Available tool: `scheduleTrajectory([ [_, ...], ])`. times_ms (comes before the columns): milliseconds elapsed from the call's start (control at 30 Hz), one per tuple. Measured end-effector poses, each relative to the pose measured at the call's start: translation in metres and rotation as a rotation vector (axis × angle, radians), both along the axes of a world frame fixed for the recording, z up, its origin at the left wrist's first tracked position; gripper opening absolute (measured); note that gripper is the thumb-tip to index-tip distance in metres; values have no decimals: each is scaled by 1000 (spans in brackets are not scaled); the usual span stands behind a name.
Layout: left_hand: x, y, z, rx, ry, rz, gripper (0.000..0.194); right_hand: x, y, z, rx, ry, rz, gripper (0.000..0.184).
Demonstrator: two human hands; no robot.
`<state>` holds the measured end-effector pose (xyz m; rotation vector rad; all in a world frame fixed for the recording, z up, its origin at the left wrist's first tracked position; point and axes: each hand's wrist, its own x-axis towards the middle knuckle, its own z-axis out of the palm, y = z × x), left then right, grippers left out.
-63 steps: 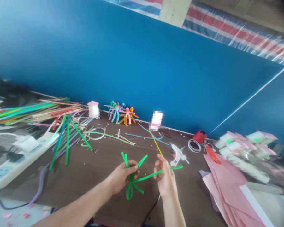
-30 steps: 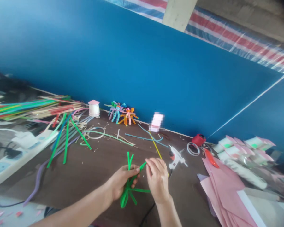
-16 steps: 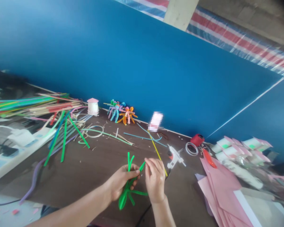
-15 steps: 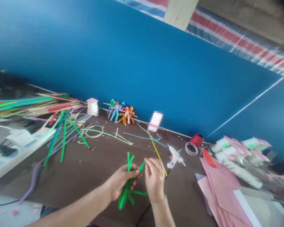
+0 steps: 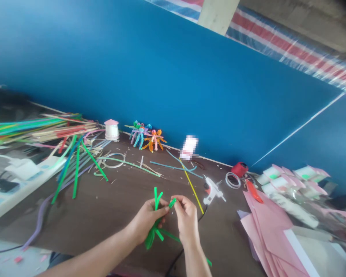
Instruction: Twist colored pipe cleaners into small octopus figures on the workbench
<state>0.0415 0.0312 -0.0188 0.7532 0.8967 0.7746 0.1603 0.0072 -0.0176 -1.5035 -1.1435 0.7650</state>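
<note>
My left hand [image 5: 147, 218] is closed around the middle of a bundle of bright green pipe cleaners [image 5: 156, 231], whose ends fan out above and below its fingers. My right hand [image 5: 185, 218] pinches one green strand near the left hand's fingertips, close over the brown table [image 5: 109, 207]. Both hands almost touch each other. A long tail of the green strand runs down past my right wrist.
A white glue gun [image 5: 212, 190] and a yellow pipe cleaner [image 5: 192, 184] lie just beyond the hands. Loose coloured pipe cleaners [image 5: 75, 165] and a power strip [image 5: 14, 184] fill the left. Small pipe-cleaner figures [image 5: 147, 139] stand by the blue wall. Pink paper sheets [image 5: 273, 234] lie right.
My right hand has drawn in from the right and now pinches the strand at the left hand's fingertips. The long green strand that pointed right now hangs down behind my right wrist.
</note>
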Motion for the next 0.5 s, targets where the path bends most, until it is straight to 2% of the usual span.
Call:
scheduleTrajectory([
  [133, 1, 0, -4, 21, -20, 28, 34, -2, -1, -1, -16, 155, -31, 20],
  [333, 2, 1, -5, 31, -23, 37, 30, -4, -5, 3, 14, 208, -4, 24],
  [500, 4, 0, -5, 35, -37, 76, 33, -8, -4, -4, 33, 194, -56, 26],
])
